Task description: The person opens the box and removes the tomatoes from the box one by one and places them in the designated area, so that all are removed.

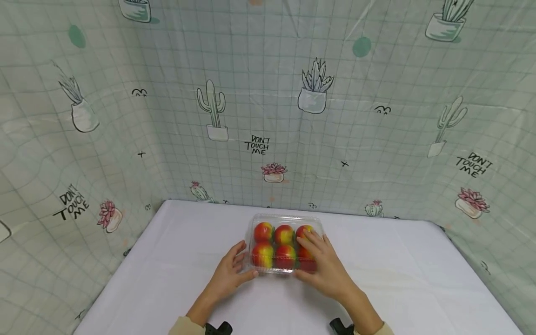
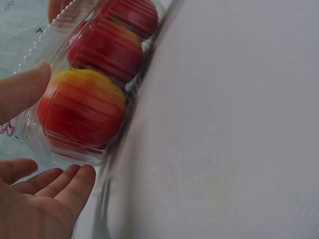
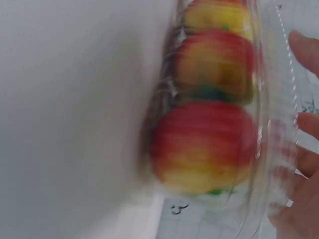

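Note:
A clear plastic clamshell box sits on the white table, packed with several red-and-yellow apples in two rows. My left hand is beside its left end, fingers loosely spread and thumb toward the front corner. In the left wrist view, those fingers lie near the end apple; whether they touch the plastic I cannot tell. Over the right end reaches my right hand, fingers spread above the lid and thumb at the front edge. The right wrist view is blurred, showing fingers by the box's ridged rim.
White cloth covers the table. Behind and at both sides hangs a pale green checked curtain printed with cacti and pots. Black straps with small devices sit at both wrists.

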Demonstrator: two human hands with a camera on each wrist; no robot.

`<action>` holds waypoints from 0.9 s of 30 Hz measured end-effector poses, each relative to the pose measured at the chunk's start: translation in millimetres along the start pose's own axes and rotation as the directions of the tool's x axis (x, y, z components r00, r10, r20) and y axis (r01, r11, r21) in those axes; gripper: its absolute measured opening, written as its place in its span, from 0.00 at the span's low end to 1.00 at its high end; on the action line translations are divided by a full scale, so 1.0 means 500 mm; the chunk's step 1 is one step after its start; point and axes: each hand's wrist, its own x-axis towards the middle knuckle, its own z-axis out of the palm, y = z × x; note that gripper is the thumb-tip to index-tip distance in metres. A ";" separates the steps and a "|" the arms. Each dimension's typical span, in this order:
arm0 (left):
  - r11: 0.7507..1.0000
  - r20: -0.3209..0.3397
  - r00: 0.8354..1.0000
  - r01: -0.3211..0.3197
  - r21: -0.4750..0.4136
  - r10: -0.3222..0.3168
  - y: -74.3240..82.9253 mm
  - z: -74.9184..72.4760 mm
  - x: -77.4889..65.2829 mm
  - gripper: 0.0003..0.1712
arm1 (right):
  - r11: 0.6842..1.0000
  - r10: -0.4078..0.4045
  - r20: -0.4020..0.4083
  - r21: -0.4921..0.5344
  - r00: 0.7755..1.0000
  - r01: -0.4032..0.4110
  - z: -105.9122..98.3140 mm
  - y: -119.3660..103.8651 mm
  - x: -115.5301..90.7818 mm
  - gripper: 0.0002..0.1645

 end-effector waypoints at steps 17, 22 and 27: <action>1.000 0.086 0.996 -0.010 -0.003 0.010 -0.014 -0.019 0.008 0.46 | 0.969 -0.165 0.120 -0.164 0.979 0.183 0.056 -0.066 0.074 0.48; 1.000 0.106 0.994 -0.018 -0.019 0.020 -0.015 -0.023 0.007 0.45 | 0.969 -0.172 0.191 -0.146 0.966 0.201 0.064 -0.081 0.090 0.47; 0.999 0.118 0.993 -0.030 -0.021 0.033 -0.015 -0.026 0.006 0.43 | 0.964 -0.153 0.242 -0.178 0.958 0.199 0.071 -0.088 0.103 0.47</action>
